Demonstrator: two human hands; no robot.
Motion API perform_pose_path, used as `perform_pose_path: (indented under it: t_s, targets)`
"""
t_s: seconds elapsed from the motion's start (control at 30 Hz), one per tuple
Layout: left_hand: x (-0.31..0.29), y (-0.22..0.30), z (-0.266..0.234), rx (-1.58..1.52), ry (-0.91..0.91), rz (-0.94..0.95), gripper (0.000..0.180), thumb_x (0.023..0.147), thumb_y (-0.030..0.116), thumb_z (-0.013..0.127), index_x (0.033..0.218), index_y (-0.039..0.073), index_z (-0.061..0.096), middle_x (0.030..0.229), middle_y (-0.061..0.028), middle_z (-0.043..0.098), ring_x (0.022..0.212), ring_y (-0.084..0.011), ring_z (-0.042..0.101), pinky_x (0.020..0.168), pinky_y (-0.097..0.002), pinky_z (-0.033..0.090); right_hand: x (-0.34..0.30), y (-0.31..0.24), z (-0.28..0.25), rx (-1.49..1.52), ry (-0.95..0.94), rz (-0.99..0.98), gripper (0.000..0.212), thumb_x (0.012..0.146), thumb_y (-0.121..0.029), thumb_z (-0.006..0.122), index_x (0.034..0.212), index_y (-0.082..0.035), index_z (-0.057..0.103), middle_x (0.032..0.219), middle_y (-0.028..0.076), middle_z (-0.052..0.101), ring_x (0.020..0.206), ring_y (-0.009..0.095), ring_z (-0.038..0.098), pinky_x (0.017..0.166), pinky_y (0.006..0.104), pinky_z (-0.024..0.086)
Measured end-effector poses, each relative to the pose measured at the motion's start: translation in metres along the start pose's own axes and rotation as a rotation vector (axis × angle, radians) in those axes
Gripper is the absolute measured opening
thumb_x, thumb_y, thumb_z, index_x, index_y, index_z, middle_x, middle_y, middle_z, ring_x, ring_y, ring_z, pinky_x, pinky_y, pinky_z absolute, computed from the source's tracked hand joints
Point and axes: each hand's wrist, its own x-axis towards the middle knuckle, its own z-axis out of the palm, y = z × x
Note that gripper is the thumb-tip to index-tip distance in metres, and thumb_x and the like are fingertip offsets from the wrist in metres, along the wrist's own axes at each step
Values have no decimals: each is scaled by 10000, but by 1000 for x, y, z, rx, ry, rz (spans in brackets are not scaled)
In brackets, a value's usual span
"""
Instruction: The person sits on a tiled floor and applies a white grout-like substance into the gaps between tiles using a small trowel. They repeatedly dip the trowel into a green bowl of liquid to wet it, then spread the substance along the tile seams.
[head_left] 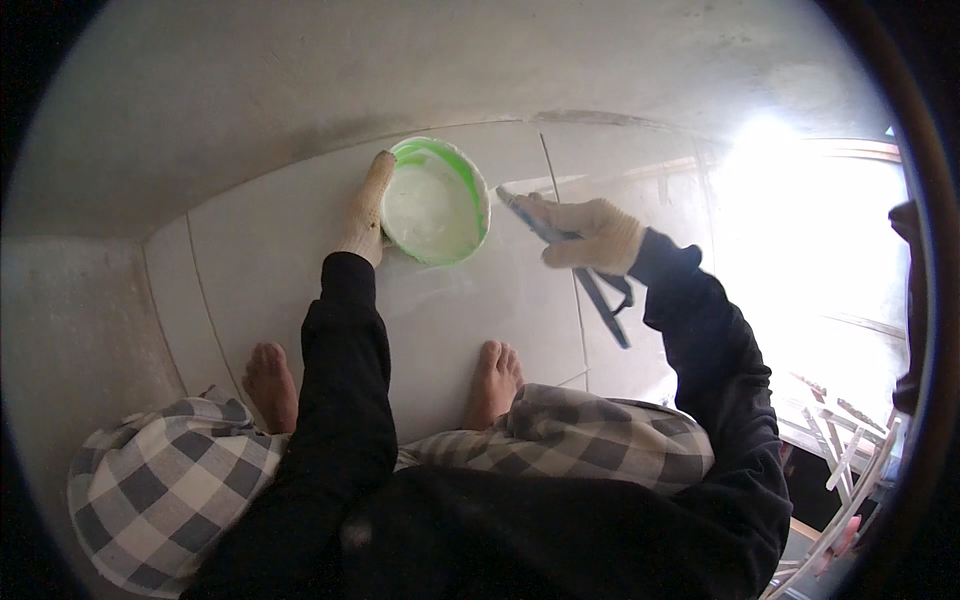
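A round green basin (467,176) stands on the white tiled surface in front of me, with smooth white paste (430,210) inside and white smears on its rim. My left hand (367,212), in a cream knitted glove, grips the basin's left side at the rim; most of its fingers are hidden. To the right of the basin, my gloved right hand (595,235) is closed around a flat, dark blue-grey plastering trowel (603,308). The trowel slants from upper left to lower right, its upper end close to the basin's rim but apart from it.
A bare grey wall (300,70) rises beyond the tiles (270,230), and another wall (70,310) stands at the left. My bare feet (493,380) rest on the tiles. Strong light glares at the right, above a heap of thin white strips (845,460).
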Motion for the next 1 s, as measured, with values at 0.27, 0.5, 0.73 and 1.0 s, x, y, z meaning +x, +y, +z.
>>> perform_pose_path:
  t_s: [0.27, 0.5, 0.73, 1.0]
  targets:
    - [-4, -2, 11, -3, 16, 29, 772, 897, 663, 525, 1381, 62, 495, 1273, -150, 598, 1139, -259, 599, 954, -419, 485, 27, 22, 78, -844, 49, -444, 658, 814, -358, 728, 1418, -230, 499, 1505, 69, 431, 1129, 384, 542, 988, 465, 475]
    - [14, -25, 10, -28, 98, 147, 712, 900, 574, 601, 1302, -13, 575, 1209, -148, 640, 1063, -223, 628, 883, -366, 501, -10, 14, 55, -391, -312, -37, 578, 871, -270, 642, 1429, -192, 513, 1377, 136, 569, 1123, 313, 606, 1002, 407, 480]
    - [14, -16, 9, 98, 44, 44, 824, 878, 719, 495, 1411, 91, 464, 1345, -182, 537, 1170, -268, 601, 873, -463, 562, -23, 41, 30, 925, -184, 200, 598, 906, -433, 635, 1245, 55, 565, 1049, 233, 688, 897, 290, 695, 808, 369, 575]
    - [9, -13, 11, 24, 83, 22, 875, 856, 758, 498, 1423, 94, 449, 1354, -167, 538, 1200, -263, 579, 924, -451, 530, -8, 60, 56, 669, -95, 314, 394, 860, -308, 729, 1068, 24, 684, 950, 141, 718, 825, 199, 687, 805, 339, 559]
